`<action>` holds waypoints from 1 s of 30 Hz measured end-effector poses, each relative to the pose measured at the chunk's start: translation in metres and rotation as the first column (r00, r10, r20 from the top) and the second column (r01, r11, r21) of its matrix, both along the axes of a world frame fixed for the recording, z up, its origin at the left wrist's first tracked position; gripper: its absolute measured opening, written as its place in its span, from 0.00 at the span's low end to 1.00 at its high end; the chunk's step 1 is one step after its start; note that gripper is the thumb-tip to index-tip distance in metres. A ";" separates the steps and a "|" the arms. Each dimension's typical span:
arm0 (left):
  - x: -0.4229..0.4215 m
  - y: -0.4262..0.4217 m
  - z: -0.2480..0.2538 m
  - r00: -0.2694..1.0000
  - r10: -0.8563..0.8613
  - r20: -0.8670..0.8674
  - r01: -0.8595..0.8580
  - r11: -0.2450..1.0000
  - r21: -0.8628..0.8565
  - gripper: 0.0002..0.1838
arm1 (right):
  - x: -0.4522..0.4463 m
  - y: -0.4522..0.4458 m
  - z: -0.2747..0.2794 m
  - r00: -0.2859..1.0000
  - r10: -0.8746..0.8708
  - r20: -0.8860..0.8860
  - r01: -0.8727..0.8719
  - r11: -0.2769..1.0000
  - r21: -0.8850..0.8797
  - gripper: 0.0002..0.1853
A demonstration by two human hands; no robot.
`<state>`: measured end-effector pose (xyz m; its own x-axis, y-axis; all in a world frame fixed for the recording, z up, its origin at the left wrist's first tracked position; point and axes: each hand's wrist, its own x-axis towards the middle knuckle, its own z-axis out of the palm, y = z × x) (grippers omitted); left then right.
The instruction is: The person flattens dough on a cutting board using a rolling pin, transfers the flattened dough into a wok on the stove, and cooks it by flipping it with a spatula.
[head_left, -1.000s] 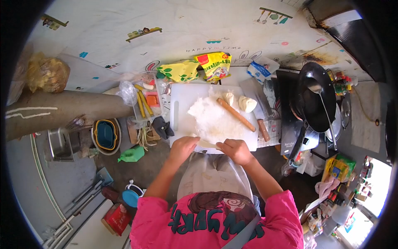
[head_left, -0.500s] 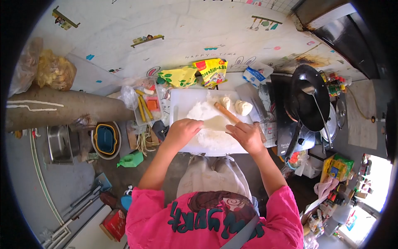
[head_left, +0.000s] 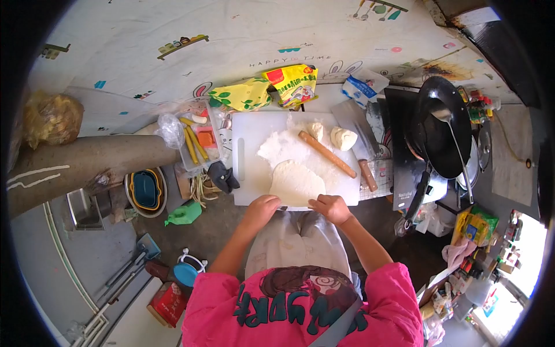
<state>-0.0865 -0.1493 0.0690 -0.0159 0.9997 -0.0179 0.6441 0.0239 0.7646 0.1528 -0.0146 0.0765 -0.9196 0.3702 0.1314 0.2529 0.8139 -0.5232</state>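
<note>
A flat, rolled-out sheet of dough [head_left: 297, 183] lies on the floured white cutting board [head_left: 250, 124], its near edge at the board's front. My left hand [head_left: 266, 207] pinches the near left corner of this sheet. At the near right corner, my right hand [head_left: 330, 208] is closed on the dough too. Behind the sheet a wooden rolling pin [head_left: 328, 154] rests at a slant. Two lumps of dough, a small one [head_left: 315, 130] and a larger one [head_left: 343, 139], sit past the pin. Loose flour [head_left: 274, 146] covers the board's left middle.
Right of the board lies a cleaver [head_left: 357, 130] with a wooden handle. Farther right, a black wok [head_left: 445, 130] holding a ladle stands on the cooktop. Yellow bags [head_left: 293, 87] lean at the back wall. A clear plastic box [head_left: 199, 137] stands left of the board.
Both hands have come down and toward me with the dough sheet. Held up and seen narrow before, it now lies spread on the board's front part. The rolling pin shows fully.
</note>
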 end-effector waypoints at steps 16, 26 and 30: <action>-0.033 0.086 0.166 0.993 0.007 0.117 -0.047 0.938 0.343 0.05 | -0.034 0.085 0.194 0.963 -0.173 -0.205 0.135 0.973 -0.188 0.08; -0.053 0.147 0.257 -0.088 -0.320 0.943 0.160 0.930 0.330 0.18 | -0.059 0.106 0.366 0.976 -0.118 -0.183 0.036 0.917 -0.397 0.08; 0.044 0.164 0.326 0.708 -0.211 -0.673 0.484 0.840 0.245 0.11 | -0.081 0.135 0.330 0.961 -0.244 0.128 0.275 0.834 -0.477 0.16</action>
<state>-0.0425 0.0151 0.3949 0.4632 0.8522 0.2433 0.8608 -0.4979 0.1054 0.0716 0.1205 0.4069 -0.7808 0.5983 -0.1802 0.4622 0.3589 -0.8109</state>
